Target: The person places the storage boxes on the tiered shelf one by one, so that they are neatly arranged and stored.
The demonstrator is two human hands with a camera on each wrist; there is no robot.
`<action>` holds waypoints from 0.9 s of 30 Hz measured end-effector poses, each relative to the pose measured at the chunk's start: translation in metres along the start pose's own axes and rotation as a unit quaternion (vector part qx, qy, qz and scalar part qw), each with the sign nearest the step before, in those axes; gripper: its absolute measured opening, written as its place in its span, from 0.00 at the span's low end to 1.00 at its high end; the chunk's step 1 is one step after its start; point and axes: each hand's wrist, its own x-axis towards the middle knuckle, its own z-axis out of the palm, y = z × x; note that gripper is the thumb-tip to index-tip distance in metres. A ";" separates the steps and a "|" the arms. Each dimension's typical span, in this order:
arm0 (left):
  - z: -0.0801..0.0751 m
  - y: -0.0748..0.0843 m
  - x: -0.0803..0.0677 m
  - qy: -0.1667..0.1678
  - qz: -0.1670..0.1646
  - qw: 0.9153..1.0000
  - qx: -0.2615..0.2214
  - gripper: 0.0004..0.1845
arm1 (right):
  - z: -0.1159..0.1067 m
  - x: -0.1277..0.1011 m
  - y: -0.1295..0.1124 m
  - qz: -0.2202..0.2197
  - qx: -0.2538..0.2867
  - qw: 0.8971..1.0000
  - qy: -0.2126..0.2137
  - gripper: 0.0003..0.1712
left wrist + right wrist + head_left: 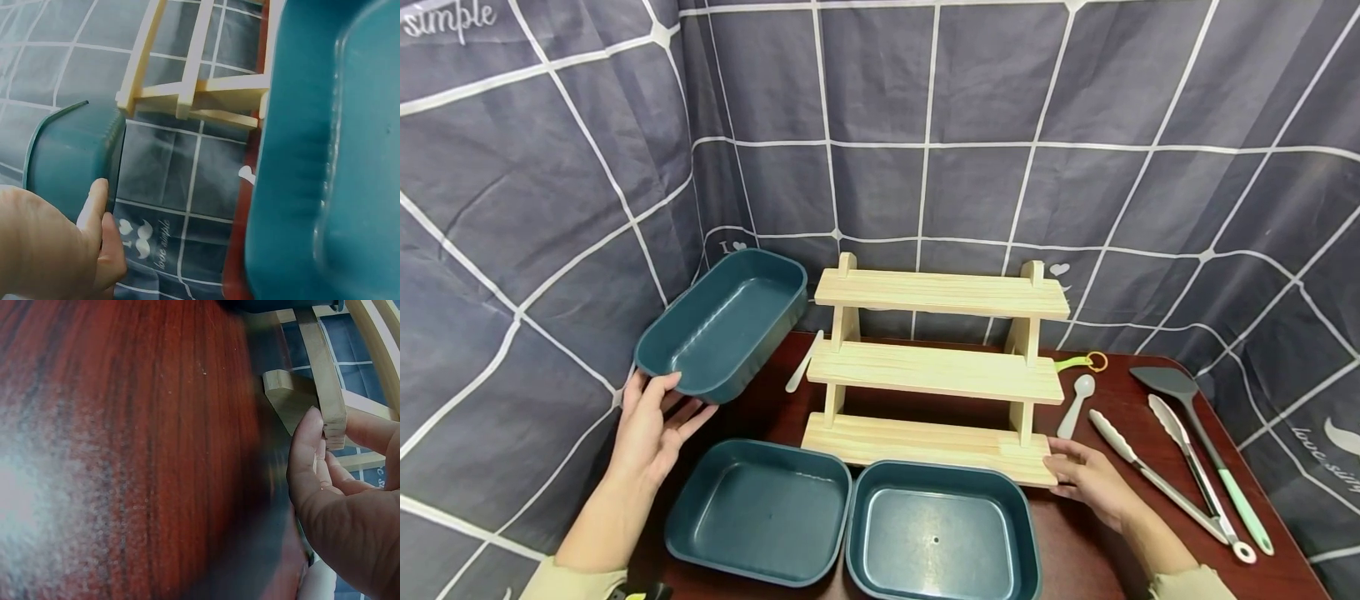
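Note:
My left hand (646,433) holds a dark teal rectangular bin (730,321) by its near end, thumb at the rim and fingers below. This bin is raised and tilted at the left, beside the shelf; the left wrist view shows its outer wall (72,156). My right hand (1093,483) pinches the right end of the lowest board of a three-tier wooden shelf (936,369). In the right wrist view, thumb and fingers (306,447) lie on both sides of the board's end (325,394). Two more teal bins, left (767,512) and right (940,533), stand side by side before the shelf.
Right of the shelf lie a small white spoon (1075,407), a green-handled item with a ring (1078,362), tongs (1157,475) and a grey spatula with a green handle (1210,446). A white utensil (805,362) lies left of the shelf. Checked cloth (880,192) surrounds the dark red table (1075,550).

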 end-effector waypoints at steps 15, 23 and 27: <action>0.035 0.005 -0.008 -0.043 0.022 0.998 0.035 0.36 | -0.001 0.001 0.005 -0.013 0.015 1.000 -0.008 0.40; 0.050 0.004 0.006 -0.069 0.017 0.995 0.065 0.34 | -0.002 0.001 0.005 -0.019 0.019 1.000 -0.009 0.40; 0.058 0.004 0.013 -0.071 0.007 0.995 0.076 0.34 | -0.001 0.000 0.005 -0.017 0.018 1.000 -0.010 0.40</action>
